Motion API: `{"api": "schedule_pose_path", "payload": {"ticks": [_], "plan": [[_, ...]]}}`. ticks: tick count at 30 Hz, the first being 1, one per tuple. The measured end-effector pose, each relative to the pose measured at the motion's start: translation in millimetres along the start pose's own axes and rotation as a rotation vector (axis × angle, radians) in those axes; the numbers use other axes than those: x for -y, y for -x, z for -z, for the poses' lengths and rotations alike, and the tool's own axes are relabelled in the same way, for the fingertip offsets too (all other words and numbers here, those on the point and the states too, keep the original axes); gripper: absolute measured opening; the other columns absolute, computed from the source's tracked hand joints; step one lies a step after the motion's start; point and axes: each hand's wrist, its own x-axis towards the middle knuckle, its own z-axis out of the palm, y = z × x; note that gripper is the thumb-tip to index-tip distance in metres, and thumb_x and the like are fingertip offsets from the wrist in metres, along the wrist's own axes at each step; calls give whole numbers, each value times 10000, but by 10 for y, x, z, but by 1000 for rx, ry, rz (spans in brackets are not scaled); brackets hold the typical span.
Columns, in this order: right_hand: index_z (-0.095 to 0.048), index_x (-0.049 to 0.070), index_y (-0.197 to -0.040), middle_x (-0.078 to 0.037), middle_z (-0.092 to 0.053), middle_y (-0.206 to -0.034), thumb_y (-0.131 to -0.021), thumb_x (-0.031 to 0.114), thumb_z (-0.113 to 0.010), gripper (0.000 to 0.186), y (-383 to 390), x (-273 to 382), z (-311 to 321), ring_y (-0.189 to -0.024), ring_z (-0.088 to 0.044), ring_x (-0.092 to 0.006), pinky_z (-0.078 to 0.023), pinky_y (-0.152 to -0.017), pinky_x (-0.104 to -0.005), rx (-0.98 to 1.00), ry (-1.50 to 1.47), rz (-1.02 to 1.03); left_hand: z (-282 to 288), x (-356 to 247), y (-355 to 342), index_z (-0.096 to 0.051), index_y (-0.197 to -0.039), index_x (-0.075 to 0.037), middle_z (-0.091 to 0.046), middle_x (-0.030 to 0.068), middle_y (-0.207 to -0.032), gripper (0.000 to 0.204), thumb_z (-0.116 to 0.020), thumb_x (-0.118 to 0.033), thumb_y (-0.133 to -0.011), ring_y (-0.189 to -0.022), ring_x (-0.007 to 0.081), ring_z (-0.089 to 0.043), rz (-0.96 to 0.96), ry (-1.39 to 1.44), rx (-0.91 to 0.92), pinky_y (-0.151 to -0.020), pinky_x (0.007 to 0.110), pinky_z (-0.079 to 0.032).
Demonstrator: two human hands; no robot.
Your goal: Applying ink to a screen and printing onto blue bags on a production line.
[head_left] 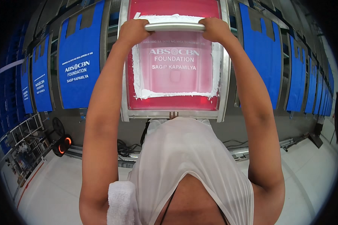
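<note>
A: Largest first?

B: A long counter (101,56) running left to right, lined with blue bags (79,60) laid flat, white print on each. More blue bags (264,56) to the right of the screen frame, shrinking toward the rim.

A: And the screen frame?

B: Metal-edged screen frame (224,75), dead centre on the counter, between the two runs of bags. Pink-red mesh inside, pale rectangular window in the middle, ragged band of white ink (137,80) around that window, thickest along the left and bottom edges.

A: The squeegee?

B: Lying across the far end of the screen frame, over the upper edge of the ink band. Squeegee (174,27) seen as a smooth, rounded, silver-grey bar, horizontal, spanning most of the mesh width.

A: Hands?

B: Left hand (133,32) wrapped over the bar's left end, right hand (216,30) over its right end. Fingers (141,23) curled shut around the bar on both sides, knuckles up, only the middle stretch of bar showing between them. Both arms stretched out straight from the lower edge toward the frame.

A: Smaller things?

B: White towel (122,202) draped over the left shoulder, nearest the camera. On the floor left of the screen frame, under the counter edge, a small black device with an orange glowing ring (65,142), beside tangled cables (125,147).
</note>
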Motion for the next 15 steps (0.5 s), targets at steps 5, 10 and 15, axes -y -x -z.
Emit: {"api": "schedule_pose_path", "payload": {"ticks": [5, 10, 15], "plan": [[-647, 181, -1073, -95, -673, -865, -638, 145, -626, 436, 1357, 606, 64, -847, -648, -251, -467, -768, -480, 381, -156, -179, 16, -396, 1434, -670, -986, -134, -646, 124, -790, 286, -697, -168, -703, -784, 320, -623, 60, 155, 223, -692, 420, -513], [-628, 128, -916, -103, -640, -852, -601, -14, -603, 346, 2348, 905, -560, -795, -610, -285, -489, -684, -404, 4, -304, 0, -505, -758, 2438, -586, -857, -49, -607, 99, -862, 353, -652, -15, -511, -777, 266, -572, -106, 258, -138, -687, 379, -477], [-664, 196, -984, -86, -663, -840, -698, 122, -604, 302, 1117, 422, -563, -804, -638, -283, -503, -675, -417, -18, -154, -121, -406, -320, 1080, -669, -970, -176, -635, 138, -813, 385, -731, -129, -593, -796, 294, -617, 29, 139, -10, -675, 407, -515]]}}
